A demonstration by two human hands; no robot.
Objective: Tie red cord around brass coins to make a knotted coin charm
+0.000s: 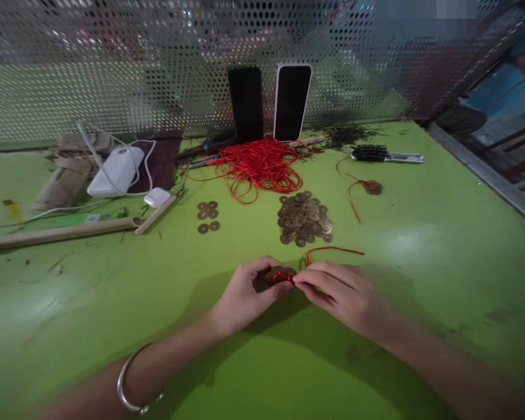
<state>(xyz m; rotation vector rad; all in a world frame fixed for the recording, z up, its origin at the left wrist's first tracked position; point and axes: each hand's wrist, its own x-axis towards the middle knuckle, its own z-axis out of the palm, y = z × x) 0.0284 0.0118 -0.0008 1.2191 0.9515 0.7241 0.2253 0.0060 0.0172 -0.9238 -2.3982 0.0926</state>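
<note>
Low in the middle of the green table (441, 274) we find the two hands meeting. The left hand (245, 296) closes thumb and forefinger on a small bunch of coins (280, 273), pinching it. The right hand (339, 291) has its fingertips pressed together on the red cord (332, 249) where it wraps the bunch. We cannot count the coins in the bunch, since the fingers cover most of it (only a dark rim and a red turn of cord show), and the right hand is smeared by blur. From the pinch the cord's free end loops up and runs off to the right, flat on the table. Just beyond the hands lies a loose pile of coins (305, 219), and to its left, apart, a small cluster of coins (207, 216). Farther back a heap of red cord (258, 166) spreads before a black phone (245, 102) and a white-edged phone (292, 100), both dark and leaning on the perforated screen (114, 70). A hairbrush (385, 154) lies to the right. At left sits a white device (116, 169) with a cable; we cannot make out what it is. A bangle (129, 385) rings the left wrist, and both forearms are cut off by the lower edge.
</note>
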